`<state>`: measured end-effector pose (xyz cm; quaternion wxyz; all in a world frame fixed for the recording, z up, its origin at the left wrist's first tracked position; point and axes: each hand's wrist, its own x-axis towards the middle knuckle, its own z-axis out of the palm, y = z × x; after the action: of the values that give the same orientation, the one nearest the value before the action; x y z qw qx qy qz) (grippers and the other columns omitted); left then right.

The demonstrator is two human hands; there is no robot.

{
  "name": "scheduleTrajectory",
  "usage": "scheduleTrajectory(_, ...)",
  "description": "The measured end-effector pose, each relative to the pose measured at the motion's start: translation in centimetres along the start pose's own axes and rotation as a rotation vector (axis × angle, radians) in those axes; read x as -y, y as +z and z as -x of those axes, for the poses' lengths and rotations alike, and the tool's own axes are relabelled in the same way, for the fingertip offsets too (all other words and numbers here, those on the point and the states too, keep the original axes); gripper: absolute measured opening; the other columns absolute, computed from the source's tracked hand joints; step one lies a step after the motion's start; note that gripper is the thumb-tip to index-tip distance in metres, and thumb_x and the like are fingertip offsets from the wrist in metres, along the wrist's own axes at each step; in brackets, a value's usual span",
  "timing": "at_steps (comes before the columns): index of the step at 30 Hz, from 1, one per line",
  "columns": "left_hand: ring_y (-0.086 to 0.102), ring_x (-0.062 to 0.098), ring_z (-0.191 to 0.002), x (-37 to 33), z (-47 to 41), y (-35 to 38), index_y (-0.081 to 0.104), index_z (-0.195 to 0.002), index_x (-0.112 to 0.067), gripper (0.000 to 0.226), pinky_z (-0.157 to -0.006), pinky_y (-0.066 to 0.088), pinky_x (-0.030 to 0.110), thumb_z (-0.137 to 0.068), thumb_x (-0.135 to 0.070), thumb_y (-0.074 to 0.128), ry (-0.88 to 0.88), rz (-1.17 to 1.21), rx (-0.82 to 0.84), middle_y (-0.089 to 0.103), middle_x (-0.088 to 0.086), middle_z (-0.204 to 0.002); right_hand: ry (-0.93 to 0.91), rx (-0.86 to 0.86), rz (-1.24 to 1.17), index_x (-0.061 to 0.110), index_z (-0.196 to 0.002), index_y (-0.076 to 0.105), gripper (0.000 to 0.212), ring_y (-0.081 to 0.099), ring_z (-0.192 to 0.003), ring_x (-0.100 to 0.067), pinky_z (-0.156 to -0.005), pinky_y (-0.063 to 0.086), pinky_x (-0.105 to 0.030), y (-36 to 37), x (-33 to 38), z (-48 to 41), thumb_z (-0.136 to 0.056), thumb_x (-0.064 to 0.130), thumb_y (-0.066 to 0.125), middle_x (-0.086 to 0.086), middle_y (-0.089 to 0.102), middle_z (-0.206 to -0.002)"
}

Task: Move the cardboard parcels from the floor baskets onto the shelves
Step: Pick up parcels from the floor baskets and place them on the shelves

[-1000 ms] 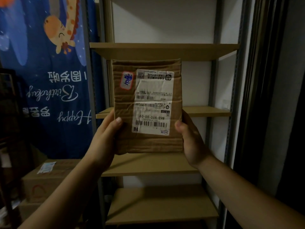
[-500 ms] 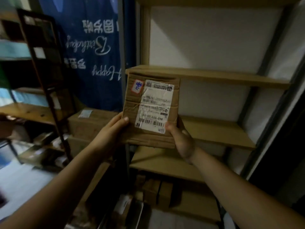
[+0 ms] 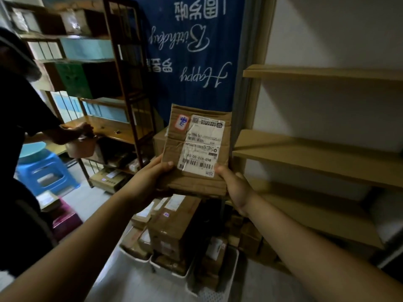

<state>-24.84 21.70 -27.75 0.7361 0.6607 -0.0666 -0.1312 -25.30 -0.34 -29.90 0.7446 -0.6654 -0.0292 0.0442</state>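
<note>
I hold a flat brown cardboard parcel (image 3: 197,149) upright in front of me, its white shipping label and barcode facing me upside down. My left hand (image 3: 150,177) grips its lower left edge with the thumb on the front. My right hand (image 3: 234,186) grips the lower right corner, thumb by the barcode. Bare tan shelves (image 3: 316,162) stand to the right of the parcel. White floor baskets (image 3: 234,258) below hold several more cardboard parcels (image 3: 174,227).
A person in dark clothes (image 3: 19,149) stands at the left, holding a brown pot at a dark wooden rack (image 3: 122,68). A blue plastic stool (image 3: 46,173) sits on the floor there. A blue birthday banner (image 3: 192,51) hangs behind the parcel.
The view has swung left and downward; the shelves now lie to the right and the floor baskets and the other person have come into sight. Both hands keep the same hold on the parcel.
</note>
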Motion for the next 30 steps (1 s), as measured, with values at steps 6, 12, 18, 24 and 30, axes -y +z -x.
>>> scheduleTrajectory(6, 0.062, 0.031, -0.102, 1.2, -0.6, -5.7, 0.057, -0.114, -0.039, 0.040, -0.088, 0.051, 0.048, -0.075, -0.044, 0.058, -0.079, -0.062, 0.023, 0.061, 0.011, -0.120, 0.106, -0.060, -0.003, 0.023, -0.131, 0.058, 0.047, 0.067, -0.105, -0.022, -0.088, 0.055, -0.037, 5.1, -2.7, -2.2, -0.089, 0.044, 0.060, -0.003, 0.070, -0.116)
scheduleTrajectory(12, 0.059, 0.029, -0.106, 3.5, -4.1, -5.9, 0.051, -0.131, -0.037, 0.036, -0.085, 0.051, 0.045, -0.095, -0.036, 0.053, -0.141, -0.114, -0.007, 0.061, 0.006, -0.122, 0.141, -0.185, -0.007, 0.025, -0.110, 0.065, 0.018, 0.068, -0.102, -0.024, -0.090, 0.054, -0.039, 4.3, -4.8, -4.0, -0.095, 0.030, 0.056, -0.007, 0.071, -0.113)
scheduleTrajectory(18, 0.058, 0.029, -0.110, 6.4, -9.5, -4.2, 0.044, -0.137, -0.040, 0.040, -0.096, 0.046, 0.052, -0.097, -0.036, 0.049, -0.208, -0.263, 0.050, 0.059, 0.002, -0.123, 0.196, -0.276, 0.006, 0.027, -0.129, 0.057, 0.034, 0.065, -0.108, -0.022, -0.099, 0.050, -0.044, 0.4, -8.0, -7.0, -0.096, 0.032, 0.055, -0.001, 0.069, -0.118)
scheduleTrajectory(24, 0.062, 0.014, -0.092, 9.2, -15.8, -1.3, 0.048, -0.126, -0.039, 0.030, -0.062, 0.052, 0.024, -0.101, -0.023, 0.044, -0.240, -0.279, 0.086, 0.063, -0.005, -0.110, 0.231, -0.380, 0.119, 0.031, -0.136, 0.046, 0.033, 0.059, -0.101, -0.011, -0.073, 0.047, -0.023, -2.9, -10.0, -10.9, -0.102, 0.033, 0.044, 0.006, 0.062, -0.122)
scheduleTrajectory(30, 0.058, 0.012, -0.083, 12.9, -19.7, 0.0, 0.053, -0.116, -0.035, 0.023, -0.065, 0.050, 0.026, -0.101, -0.021, 0.044, -0.310, -0.292, 0.080, 0.062, -0.009, -0.096, 0.260, -0.441, 0.241, 0.027, -0.141, 0.036, 0.048, 0.055, -0.113, -0.011, -0.089, 0.045, -0.027, -4.5, -13.0, -12.6, -0.098, 0.022, 0.055, 0.008, 0.058, -0.126)
